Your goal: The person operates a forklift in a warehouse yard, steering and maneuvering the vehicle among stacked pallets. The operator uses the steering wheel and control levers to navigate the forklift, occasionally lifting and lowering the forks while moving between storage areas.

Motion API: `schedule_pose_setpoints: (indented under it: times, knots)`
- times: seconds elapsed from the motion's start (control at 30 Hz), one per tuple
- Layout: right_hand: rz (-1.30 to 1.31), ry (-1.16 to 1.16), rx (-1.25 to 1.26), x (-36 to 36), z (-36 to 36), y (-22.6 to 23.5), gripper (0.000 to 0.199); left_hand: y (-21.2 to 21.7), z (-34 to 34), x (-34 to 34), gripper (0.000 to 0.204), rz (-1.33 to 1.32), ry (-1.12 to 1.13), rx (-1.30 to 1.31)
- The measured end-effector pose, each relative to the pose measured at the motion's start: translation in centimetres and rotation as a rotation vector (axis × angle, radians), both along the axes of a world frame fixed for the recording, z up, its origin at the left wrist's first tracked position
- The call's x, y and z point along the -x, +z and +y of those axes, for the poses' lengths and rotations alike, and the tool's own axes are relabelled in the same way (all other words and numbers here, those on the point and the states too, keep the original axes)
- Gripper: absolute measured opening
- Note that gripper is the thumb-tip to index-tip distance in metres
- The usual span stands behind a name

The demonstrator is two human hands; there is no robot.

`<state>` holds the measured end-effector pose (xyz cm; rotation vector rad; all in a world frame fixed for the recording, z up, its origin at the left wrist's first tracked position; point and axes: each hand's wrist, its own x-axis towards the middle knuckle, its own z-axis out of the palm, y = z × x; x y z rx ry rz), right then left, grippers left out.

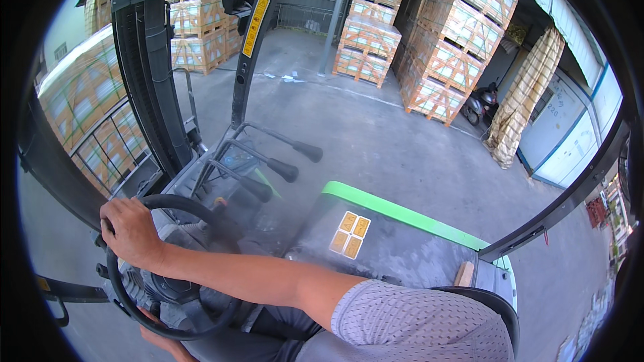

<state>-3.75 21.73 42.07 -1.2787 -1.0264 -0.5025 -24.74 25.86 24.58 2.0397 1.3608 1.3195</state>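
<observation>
In the head view, the right hand (134,233) is curling its fingers over the wheel (174,289), which is sitting at the lower left of the frame. The left hand (161,338) is showing below it, partly hidden by the wheel; I cannot tell whether it is gripping. Three levers (282,169) are jutting out left of centre. Crates (453,47) are towering at upper right, a scooter (478,104) standing beside them.
</observation>
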Motion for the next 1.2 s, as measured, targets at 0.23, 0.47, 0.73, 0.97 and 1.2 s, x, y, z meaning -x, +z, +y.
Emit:
schedule_pose_setpoints:
  times: [0.23, 0.47, 0.73, 0.97, 1.2]
  knots:
    - [0.02, 0.029, 0.041, 1.3, 0.2, -0.2, 0.017, -0.9, 0.0, 2.1, 0.055, 0.119, 0.058, -0.011]
    - [-0.024, 0.03, 0.026, 2.8, -0.4, -0.5, 0.015, -2.9, -1.7, 3.0, 0.051, -0.469, 0.028, 0.235]
    - [-0.052, 0.061, -0.036, 4.3, -1.1, -0.4, 0.016, -1.9, -2.7, 5.3, 0.04, -0.429, -0.013, 0.259]
    - [-0.021, 0.157, -0.003, 4.7, -2.3, -0.1, 0.018, 0.2, 0.1, 7.3, 0.028, -0.307, -0.135, 0.325]
    - [-0.007, 0.19, 0.018, 5.3, -3.1, -0.5, 0.018, 0.2, 1.1, 8.0, 0.029, -0.351, -0.115, 0.386]
